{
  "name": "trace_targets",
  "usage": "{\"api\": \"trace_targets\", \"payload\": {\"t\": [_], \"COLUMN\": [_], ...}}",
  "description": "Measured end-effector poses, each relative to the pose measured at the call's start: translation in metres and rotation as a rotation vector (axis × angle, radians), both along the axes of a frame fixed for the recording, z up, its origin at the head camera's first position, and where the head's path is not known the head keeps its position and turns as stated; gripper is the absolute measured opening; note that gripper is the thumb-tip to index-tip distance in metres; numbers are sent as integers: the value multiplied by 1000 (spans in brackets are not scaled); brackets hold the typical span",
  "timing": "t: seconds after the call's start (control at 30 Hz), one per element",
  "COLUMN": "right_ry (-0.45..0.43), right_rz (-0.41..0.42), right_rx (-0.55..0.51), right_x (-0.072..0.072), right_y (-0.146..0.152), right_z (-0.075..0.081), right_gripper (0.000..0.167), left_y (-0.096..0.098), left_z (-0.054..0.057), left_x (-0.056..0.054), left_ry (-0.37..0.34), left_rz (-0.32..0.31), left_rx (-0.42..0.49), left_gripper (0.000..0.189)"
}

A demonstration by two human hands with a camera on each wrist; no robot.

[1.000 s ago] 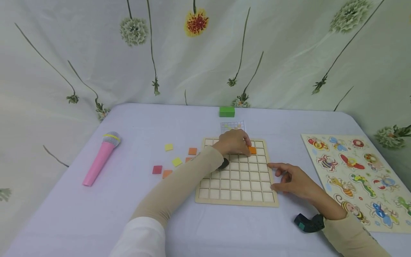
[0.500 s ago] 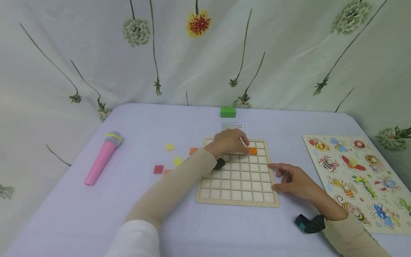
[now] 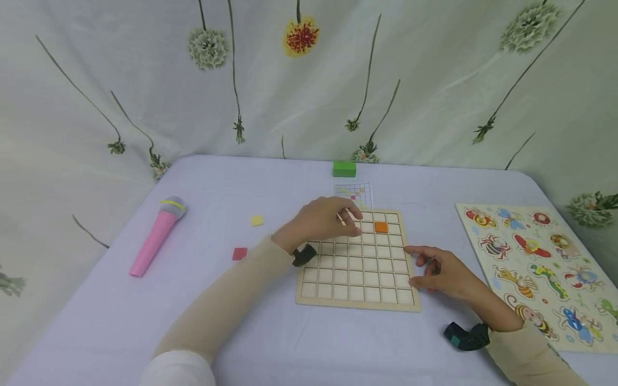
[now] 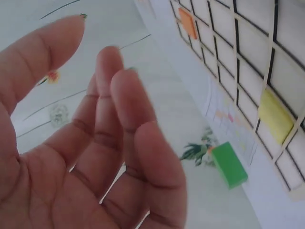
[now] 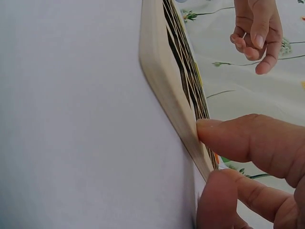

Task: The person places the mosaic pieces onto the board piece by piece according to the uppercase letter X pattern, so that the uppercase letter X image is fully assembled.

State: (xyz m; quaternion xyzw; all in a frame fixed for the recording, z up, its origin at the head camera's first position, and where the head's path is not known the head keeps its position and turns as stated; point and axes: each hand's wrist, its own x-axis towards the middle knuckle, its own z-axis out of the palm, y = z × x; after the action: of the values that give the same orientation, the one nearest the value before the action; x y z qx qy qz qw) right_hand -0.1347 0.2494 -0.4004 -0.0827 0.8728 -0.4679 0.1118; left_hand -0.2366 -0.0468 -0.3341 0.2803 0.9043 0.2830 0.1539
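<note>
Pale wooden grid board (image 3: 354,279), flat on the white-clothed table (image 3: 270,343), should handle light and stiff; steady its right edge (image 3: 409,265). Your left hand (image 3: 322,219) hovers empty, loosely curled; your right hand (image 3: 445,272), thumb and forefinger parted, touches that edge.

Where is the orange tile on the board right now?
In the head view, the orange tile sits near the far right corner of the wooden board, just right of the left hand.

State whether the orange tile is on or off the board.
On: the head view shows the orange tile lying on the board, untouched.
</note>
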Motion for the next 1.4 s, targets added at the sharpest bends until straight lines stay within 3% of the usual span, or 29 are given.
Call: {"api": "trace_targets", "payload": {"t": [0.3,0.63,0.8,0.97,1.2,1.4], "right_ry": [7,10,-3,-3,5,10], "right_rz": [18,16,5,8,7,6], "right_rx": [-32,-23,-13,-13,-17,-6], "right_x": [0,-1,-1,0,0,0], "right_y": [1,1,1,1,1,1], "right_z": [-1,-1,-1,-3,-3,-3], "right_gripper": [71,70,71,72,73,73], "left_y": [-40,-104,-138,-169,-192,-199], "left_z": [14,18,8,-7,-21,-26], "left_x": [8,-21,-37,-49,-55,-56], "left_ry": [-18,-76,-116,-186,-225,-202], "left_rz": [-42,3,17,82,165,150], "left_rx": [71,142,191,217,106,27], "left_gripper": [37,42,46,47,46,54]}}
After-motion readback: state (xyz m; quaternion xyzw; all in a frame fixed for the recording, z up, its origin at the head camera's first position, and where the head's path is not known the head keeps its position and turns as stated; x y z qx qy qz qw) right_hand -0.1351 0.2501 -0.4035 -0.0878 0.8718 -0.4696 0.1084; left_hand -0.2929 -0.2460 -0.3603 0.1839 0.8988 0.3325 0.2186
